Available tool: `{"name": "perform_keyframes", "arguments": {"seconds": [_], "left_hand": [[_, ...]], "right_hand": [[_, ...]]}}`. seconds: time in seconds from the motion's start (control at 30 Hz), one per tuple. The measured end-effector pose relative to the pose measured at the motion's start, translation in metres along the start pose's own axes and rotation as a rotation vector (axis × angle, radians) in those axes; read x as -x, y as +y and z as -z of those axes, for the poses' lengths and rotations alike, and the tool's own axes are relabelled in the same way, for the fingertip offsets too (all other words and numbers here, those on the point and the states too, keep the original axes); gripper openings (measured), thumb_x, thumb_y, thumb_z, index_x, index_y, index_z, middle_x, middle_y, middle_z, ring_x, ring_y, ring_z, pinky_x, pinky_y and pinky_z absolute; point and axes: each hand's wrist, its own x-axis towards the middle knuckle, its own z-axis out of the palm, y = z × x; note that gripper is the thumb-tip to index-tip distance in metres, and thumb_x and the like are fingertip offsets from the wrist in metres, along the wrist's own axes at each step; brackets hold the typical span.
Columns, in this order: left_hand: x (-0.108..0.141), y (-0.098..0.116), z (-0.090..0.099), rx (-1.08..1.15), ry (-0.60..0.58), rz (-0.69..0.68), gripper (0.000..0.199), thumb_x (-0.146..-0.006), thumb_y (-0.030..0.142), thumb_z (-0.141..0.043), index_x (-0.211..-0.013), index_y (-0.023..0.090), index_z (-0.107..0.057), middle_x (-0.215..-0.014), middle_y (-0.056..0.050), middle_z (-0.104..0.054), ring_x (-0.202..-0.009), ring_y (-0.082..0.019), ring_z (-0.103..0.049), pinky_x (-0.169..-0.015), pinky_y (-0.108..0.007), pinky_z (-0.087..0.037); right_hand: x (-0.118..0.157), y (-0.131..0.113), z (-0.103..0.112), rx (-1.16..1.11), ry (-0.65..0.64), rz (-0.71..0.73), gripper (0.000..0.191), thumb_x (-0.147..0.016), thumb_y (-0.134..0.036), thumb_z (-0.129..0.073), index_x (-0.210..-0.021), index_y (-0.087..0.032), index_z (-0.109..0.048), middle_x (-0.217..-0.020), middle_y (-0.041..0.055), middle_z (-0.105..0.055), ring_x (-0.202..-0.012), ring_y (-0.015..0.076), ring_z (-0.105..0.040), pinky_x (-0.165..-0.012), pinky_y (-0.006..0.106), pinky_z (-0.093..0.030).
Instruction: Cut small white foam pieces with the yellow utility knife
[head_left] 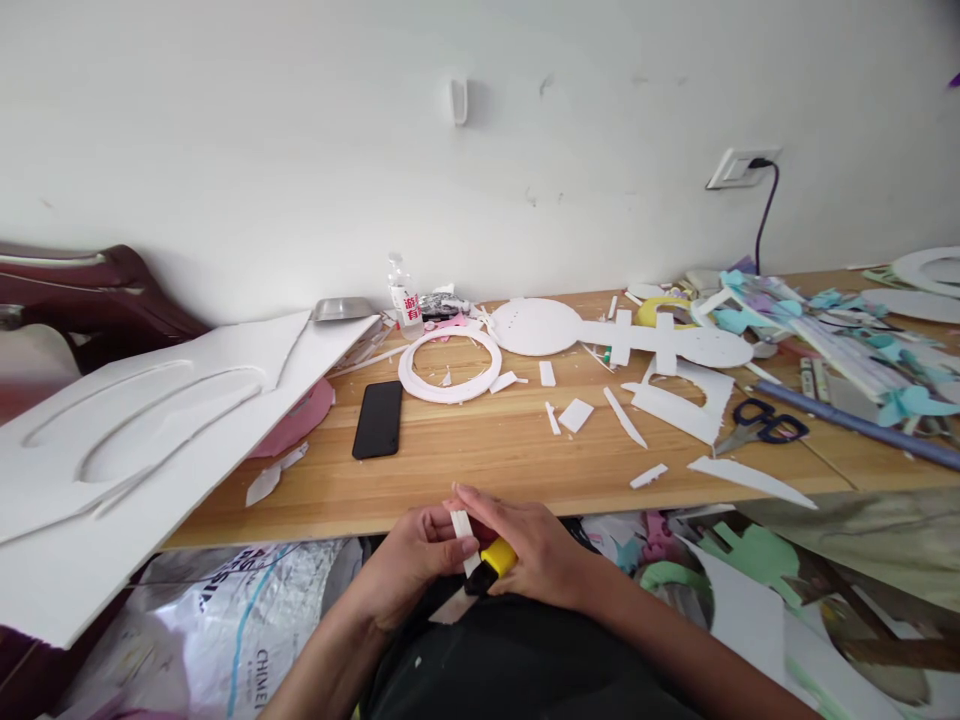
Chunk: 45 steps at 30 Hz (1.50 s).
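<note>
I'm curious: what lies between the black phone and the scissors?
The head view shows, between phone and scissors, a small white strip, a four-sided piece, a pointed sliver and a sheet with a hole.

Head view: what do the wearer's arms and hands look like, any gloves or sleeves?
The left hand and right hand wear no gloves. The left forearm and right forearm show no sleeve, watch or bracelet. Black clothing shows between them, with a pale fleck.

The knife (480,578) is before the desk (450,455), where a phone (377,420) lies left of a ring (450,395), scissors (765,428) right, a bottle (407,305) behind it.
</note>
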Motion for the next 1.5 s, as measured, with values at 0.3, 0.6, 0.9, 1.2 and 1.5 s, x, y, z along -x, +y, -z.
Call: {"name": "perform_keyframes", "arguments": {"seconds": [0.3, 0.6, 0.9, 1.2, 1.5], "left_hand": [[-0.006, -0.004, 0.001, 0.018, 0.047, -0.005, 0.044, -0.069, 0.036, -0.081, -0.106, 0.012, -0.073, -0.096, -0.013, -0.073, -0.080, -0.020, -0.067, -0.069, -0.025, -0.047], [-0.003, 0.000, -0.003, -0.007, 0.023, 0.005, 0.043, -0.072, 0.030, -0.079, -0.109, 0.011, -0.070, -0.092, -0.012, -0.073, -0.083, -0.021, -0.067, -0.071, -0.026, -0.048], [-0.009, 0.008, -0.007, 0.235, 0.017, -0.019, 0.042, -0.084, 0.044, -0.065, -0.110, 0.012, -0.067, -0.103, -0.016, -0.070, -0.091, -0.025, -0.067, -0.074, -0.030, -0.049], [-0.045, -0.017, -0.026, 0.322, 0.326, -0.021, 0.054, -0.078, 0.067, -0.058, -0.090, 0.014, -0.062, -0.056, 0.003, -0.050, -0.045, -0.007, -0.038, -0.040, -0.019, -0.019], [-0.041, -0.026, -0.025, 0.292, 0.305, -0.007, 0.063, -0.074, 0.074, -0.056, -0.088, 0.012, -0.063, -0.050, 0.006, -0.045, -0.042, -0.005, -0.027, -0.045, -0.022, -0.018]], "right_hand": [[0.000, 0.003, -0.003, 0.054, 0.010, -0.032, 0.115, -0.070, -0.042, -0.081, -0.154, -0.023, -0.004, -0.148, 0.0151, -0.043, -0.136, 0.0252, -0.042, -0.111, 0.037, -0.038], [0.002, 0.000, -0.005, 0.031, 0.074, -0.038, 0.109, -0.071, -0.028, -0.081, -0.154, -0.023, -0.011, -0.146, 0.0138, -0.046, -0.133, 0.0250, -0.046, -0.110, 0.038, -0.041], [-0.006, -0.015, 0.001, -0.201, 0.257, -0.260, 0.100, -0.066, -0.029, -0.084, -0.148, -0.030, -0.029, -0.139, 0.0090, -0.054, -0.125, 0.0249, -0.055, -0.103, 0.037, -0.048], [-0.022, -0.016, -0.008, -0.509, 0.513, -0.498, 0.088, -0.061, -0.040, -0.086, -0.137, -0.022, -0.046, -0.136, 0.0121, -0.057, -0.128, 0.0279, -0.051, -0.106, 0.042, -0.045], [-0.019, -0.019, -0.001, -0.532, 0.456, -0.467, 0.086, -0.061, -0.039, -0.086, -0.137, -0.022, -0.047, -0.133, 0.0106, -0.060, -0.127, 0.0275, -0.053, -0.107, 0.042, -0.043]]}}
